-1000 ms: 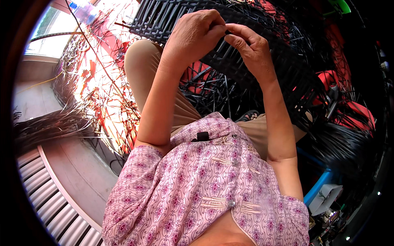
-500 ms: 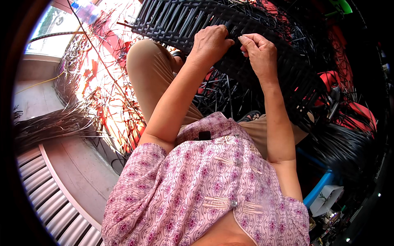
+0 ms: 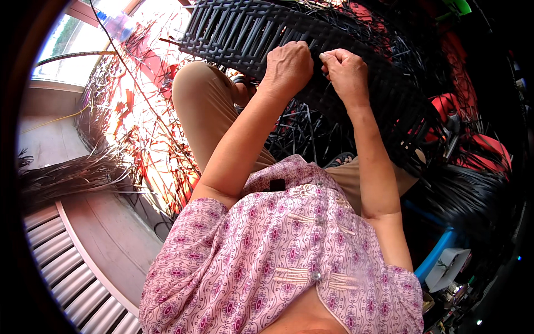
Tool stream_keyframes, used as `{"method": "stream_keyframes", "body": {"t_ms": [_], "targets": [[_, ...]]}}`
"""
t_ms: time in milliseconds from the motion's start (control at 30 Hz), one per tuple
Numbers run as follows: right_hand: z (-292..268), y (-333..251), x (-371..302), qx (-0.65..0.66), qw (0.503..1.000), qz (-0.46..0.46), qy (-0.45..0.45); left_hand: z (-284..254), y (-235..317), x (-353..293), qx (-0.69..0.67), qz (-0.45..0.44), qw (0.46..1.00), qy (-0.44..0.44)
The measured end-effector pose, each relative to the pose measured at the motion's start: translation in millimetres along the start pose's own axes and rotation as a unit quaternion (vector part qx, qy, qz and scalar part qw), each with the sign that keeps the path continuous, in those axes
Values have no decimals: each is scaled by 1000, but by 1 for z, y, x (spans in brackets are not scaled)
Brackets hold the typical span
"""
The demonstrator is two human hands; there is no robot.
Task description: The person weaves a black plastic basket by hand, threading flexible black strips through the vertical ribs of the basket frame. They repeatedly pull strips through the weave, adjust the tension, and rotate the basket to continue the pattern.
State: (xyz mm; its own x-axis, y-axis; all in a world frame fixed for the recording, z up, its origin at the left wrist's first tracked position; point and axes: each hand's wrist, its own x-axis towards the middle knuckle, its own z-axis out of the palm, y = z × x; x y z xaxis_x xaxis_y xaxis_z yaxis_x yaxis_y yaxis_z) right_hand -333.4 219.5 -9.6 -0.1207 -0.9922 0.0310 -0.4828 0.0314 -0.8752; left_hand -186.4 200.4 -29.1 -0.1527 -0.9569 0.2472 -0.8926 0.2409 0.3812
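A long panel of dark woven wicker strips (image 3: 222, 34) stretches across the top, running from the upper left down to the right above my knees. My left hand (image 3: 289, 65) is closed in a fist over the middle of its weave, knuckles up; the fingertips are hidden beneath. Just to its right, my right hand (image 3: 347, 75) is closed, thumb and forefinger pinched together above the panel. What either hand grips is too dark and hidden to make out. A narrow gap separates the two hands.
Loose wicker strips (image 3: 311, 131) tangle beneath and around the panel. A dark bundle of strips (image 3: 464, 195) lies at right, another bundle (image 3: 72, 175) at left. Beside me are a slatted metal surface (image 3: 72, 267), a blue bar (image 3: 436, 256) and a white box (image 3: 446, 269). Scissors-like metal (image 3: 453, 128) lies by red material.
My left hand has turned to a tighter fist, and both hands sit slightly lower in view. The right hand has shifted a little left. The panel appears slightly lower too.
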Motion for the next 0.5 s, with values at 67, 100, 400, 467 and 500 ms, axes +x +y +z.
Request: {"method": "stream_keyframes", "body": {"t_ms": [67,100,400,467,500], "targets": [[1,2,2,-8,1000,2,2,2,2,-1,4,-7,1000,0],[1,1,2,-4,1000,3,0,4,3,-2,6,-10,1000,6],[2,7,2,5,1000,-5,4,-7,-5,-4,-60,-11,998,-1],[0,3,1,17,1000,2,0,-8,-16,2,-137,-35,990,-21],[1,5,1,19,1000,-2,2,-9,-20,3,-175,-29,984,-24]]}}
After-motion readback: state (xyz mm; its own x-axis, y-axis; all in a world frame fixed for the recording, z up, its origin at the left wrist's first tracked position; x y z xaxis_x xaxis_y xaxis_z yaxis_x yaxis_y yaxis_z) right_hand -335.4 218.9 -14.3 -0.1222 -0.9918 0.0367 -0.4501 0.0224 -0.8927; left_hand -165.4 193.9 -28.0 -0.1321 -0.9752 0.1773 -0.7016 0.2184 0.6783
